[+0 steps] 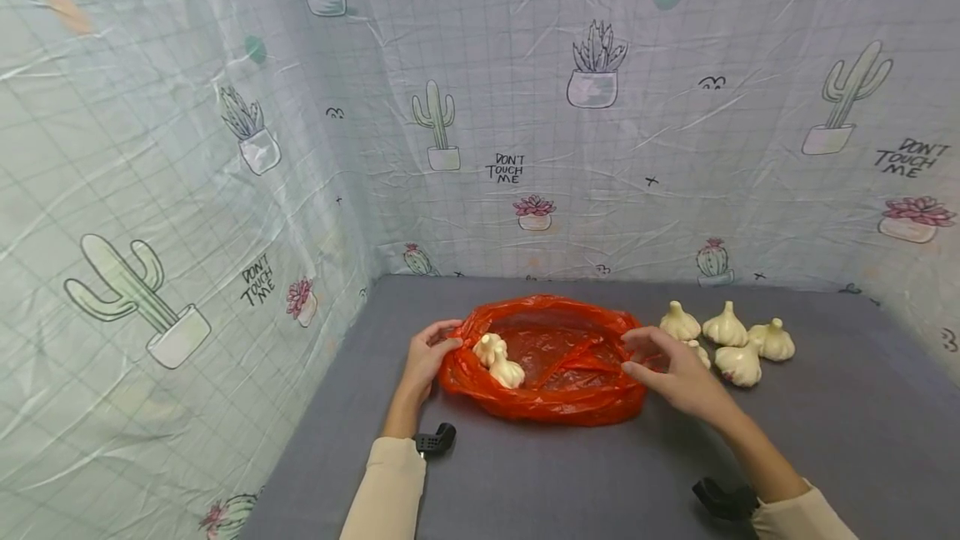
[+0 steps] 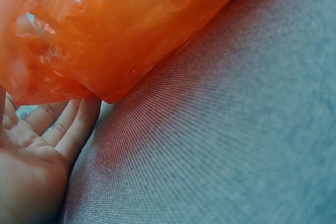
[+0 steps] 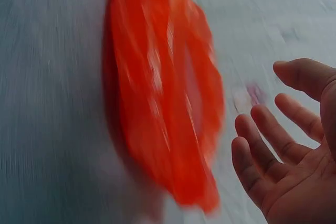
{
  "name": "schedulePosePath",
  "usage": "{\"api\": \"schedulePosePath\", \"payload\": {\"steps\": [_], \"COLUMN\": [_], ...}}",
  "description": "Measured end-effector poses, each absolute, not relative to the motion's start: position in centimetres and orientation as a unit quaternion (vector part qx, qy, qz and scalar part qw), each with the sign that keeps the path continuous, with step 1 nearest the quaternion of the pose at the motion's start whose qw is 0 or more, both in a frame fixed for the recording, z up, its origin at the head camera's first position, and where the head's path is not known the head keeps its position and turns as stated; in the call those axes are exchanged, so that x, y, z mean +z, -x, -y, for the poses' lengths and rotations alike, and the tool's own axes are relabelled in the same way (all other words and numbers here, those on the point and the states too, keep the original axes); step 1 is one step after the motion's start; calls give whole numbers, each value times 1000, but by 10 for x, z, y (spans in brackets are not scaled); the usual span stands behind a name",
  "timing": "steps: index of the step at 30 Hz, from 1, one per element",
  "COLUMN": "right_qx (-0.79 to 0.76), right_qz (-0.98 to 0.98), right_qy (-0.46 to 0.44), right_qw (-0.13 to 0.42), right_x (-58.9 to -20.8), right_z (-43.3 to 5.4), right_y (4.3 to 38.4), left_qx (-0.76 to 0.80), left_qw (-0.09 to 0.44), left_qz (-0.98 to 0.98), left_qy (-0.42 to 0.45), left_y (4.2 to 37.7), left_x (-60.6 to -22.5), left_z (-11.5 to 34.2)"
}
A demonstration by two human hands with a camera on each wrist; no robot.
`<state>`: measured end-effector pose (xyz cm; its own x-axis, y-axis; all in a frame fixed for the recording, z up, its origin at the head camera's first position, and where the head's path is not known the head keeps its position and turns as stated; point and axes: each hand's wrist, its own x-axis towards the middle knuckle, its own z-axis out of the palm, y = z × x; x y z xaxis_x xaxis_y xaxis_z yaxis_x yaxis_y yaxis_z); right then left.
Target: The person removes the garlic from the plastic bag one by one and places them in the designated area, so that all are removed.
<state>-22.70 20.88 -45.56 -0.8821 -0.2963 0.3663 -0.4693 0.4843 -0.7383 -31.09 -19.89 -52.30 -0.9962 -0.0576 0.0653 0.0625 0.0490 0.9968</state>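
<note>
A red plastic bag (image 1: 540,407) lies with its mouth spread wide on the grey table. Inside it, at the left, two garlic bulbs (image 1: 507,369) sit against each other. My left hand (image 1: 424,361) holds the bag's left rim between thumb and fingers; in the left wrist view the fingertips go out of sight behind the orange-looking plastic (image 2: 131,35). Over the bag's right end is my right hand (image 1: 678,373), its fingers spread and loosely bent. The right wrist view shows that palm (image 3: 299,182) with nothing in it, apart from the blurred bag (image 3: 157,93).
Several more garlic bulbs (image 1: 725,325) are grouped on the table to the right of the bag, partly behind my right hand. A cactus-printed cloth (image 1: 480,215) rises at the table's back and sides. Black devices (image 1: 437,440) are worn on both wrists.
</note>
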Motion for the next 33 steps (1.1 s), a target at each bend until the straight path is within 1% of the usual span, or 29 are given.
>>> {"api": "schedulePosePath", "payload": {"steps": [7, 10, 17, 24, 33], "right_qx": [469, 476, 487, 477, 485], "right_qz": [850, 846, 842, 850, 847], "right_qy": [-238, -240, -231, -223, -212], "right_qw": [19, 3, -13, -11, -50], "right_x": [-459, -461, -471, -480, -490], "right_z": [-150, -129, -97, -79, -64], "right_y": [238, 242, 252, 262, 274], "left_qx": [-691, -692, -687, -692, -690], "left_qw": [46, 46, 48, 44, 46], "left_qz": [721, 720, 725, 720, 722], "left_qy": [-2, -2, 4, 3, 5], "left_y": [311, 311, 309, 310, 312], "left_x": [-523, -523, -523, -523, -525], "left_z": [200, 199, 198, 198, 198]}}
